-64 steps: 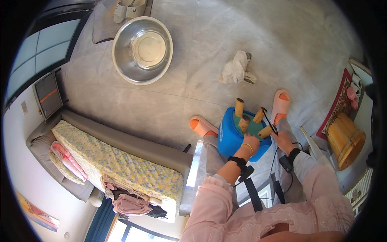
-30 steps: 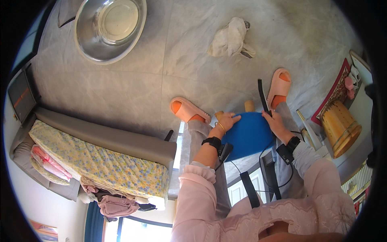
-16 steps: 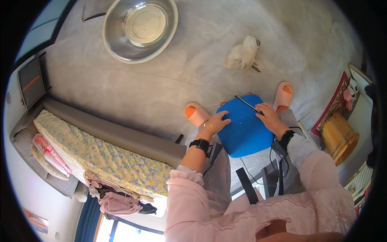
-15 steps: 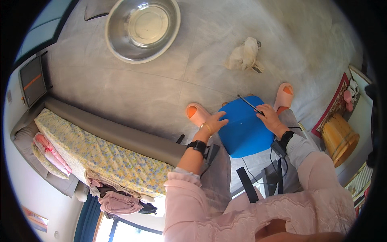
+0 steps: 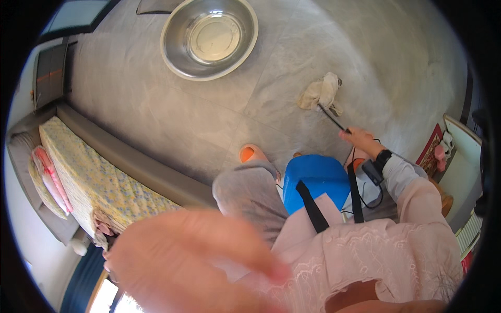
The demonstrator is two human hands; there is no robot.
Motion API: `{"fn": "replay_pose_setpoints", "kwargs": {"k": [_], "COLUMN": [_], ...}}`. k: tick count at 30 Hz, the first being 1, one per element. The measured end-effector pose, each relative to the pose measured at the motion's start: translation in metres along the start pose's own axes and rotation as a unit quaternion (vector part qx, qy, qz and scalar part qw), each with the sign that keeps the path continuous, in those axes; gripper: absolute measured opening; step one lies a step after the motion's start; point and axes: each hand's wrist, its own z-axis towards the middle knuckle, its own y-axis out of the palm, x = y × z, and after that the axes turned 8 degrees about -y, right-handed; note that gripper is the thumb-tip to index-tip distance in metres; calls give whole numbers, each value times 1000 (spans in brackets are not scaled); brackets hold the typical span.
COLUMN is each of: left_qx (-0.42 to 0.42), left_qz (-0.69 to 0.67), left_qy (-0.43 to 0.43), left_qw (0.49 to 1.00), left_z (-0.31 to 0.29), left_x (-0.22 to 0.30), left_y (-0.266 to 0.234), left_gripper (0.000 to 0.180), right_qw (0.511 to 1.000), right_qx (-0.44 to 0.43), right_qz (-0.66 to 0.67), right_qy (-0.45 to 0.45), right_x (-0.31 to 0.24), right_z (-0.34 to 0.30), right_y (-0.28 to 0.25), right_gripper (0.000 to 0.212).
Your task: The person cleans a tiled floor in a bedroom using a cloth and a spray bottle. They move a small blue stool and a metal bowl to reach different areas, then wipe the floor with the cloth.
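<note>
My right hand (image 5: 365,142) is closed round a thin dark rod (image 5: 331,116), held beyond the right side of a blue stool seat (image 5: 315,180). The rod's far end overlaps a crumpled off-white cloth (image 5: 321,93) on the floor; whether they touch, I cannot tell. Close to the camera at the lower left, my left hand (image 5: 193,255) is large and smeared by motion, so its grip does not show. Part of the sofa and of my lap is hidden behind it.
A wide metal basin (image 5: 172,47) sits on the grey floor at the far left. Along the left runs a sofa (image 5: 125,156) with a flowered cover (image 5: 83,172). An orange slipper (image 5: 253,153) is near the stool. Black straps (image 5: 312,207) hang before me.
My left hand has come up from beside the stool toward the camera. My right hand has carried the rod off the seat, out toward the cloth. The view has shifted, and my knee shows more.
</note>
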Motion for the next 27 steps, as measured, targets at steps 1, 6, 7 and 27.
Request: {"fn": "replay_pose_setpoints", "kwargs": {"k": [1, 6, 7, 27], "left_qx": [-9, -5, -8, -88], "left_qz": [-39, -82, -82, -64], "left_qy": [32, 140, 159, 371], "left_qw": [999, 987, 984, 922], "left_z": [-1, -22, -28, -176], "left_x": [4, 7, 7, 23], "left_y": [9, 30, 33, 180], "left_gripper": [13, 11, 11, 8], "right_qw": [999, 984, 987, 952], "right_qx": [27, 113, 114, 207], "right_qz": [17, 93, 51, 50], "right_qy": [5, -100, -103, -220], "right_x": [-4, -6, -6, -60], "right_z": [17, 43, 46, -34], "right_y": [-11, -39, -44, -69], "right_gripper": [37, 29, 28, 25]}}
